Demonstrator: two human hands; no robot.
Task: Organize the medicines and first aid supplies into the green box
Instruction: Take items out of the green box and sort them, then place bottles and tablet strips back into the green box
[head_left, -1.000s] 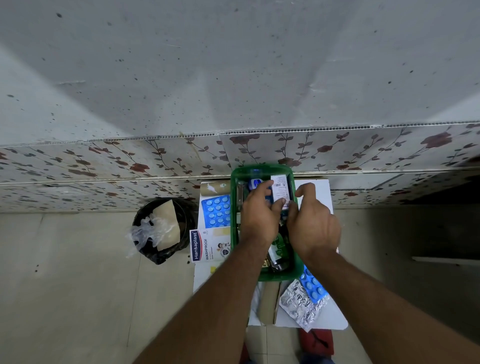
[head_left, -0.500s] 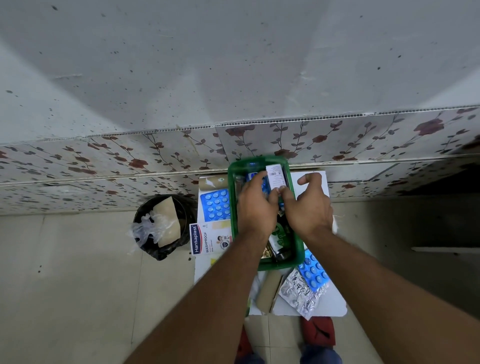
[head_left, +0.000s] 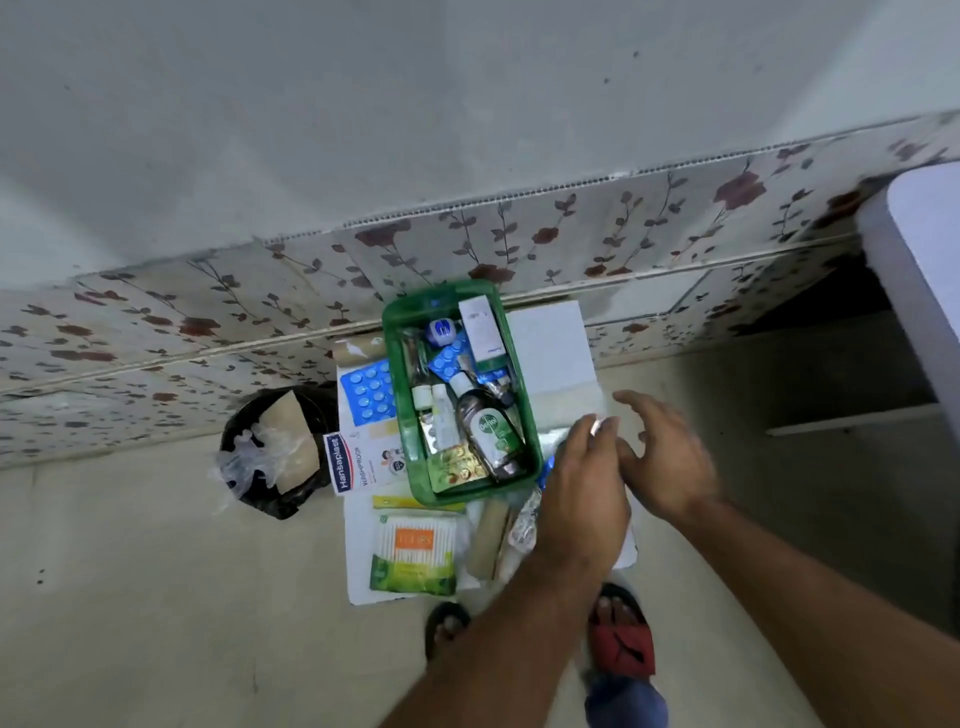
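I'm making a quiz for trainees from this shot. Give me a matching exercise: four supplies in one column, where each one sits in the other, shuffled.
Things:
1. Dettol bottle
2. Hansaplast box
3. cotton swab pack
4. white carton

Places:
A. left of the green box, outside it
B. inside, far right corner
C. on the table in front of the box
D. inside, lying near the front

Pairs: 1-D, 2-A, 3-C, 4-B
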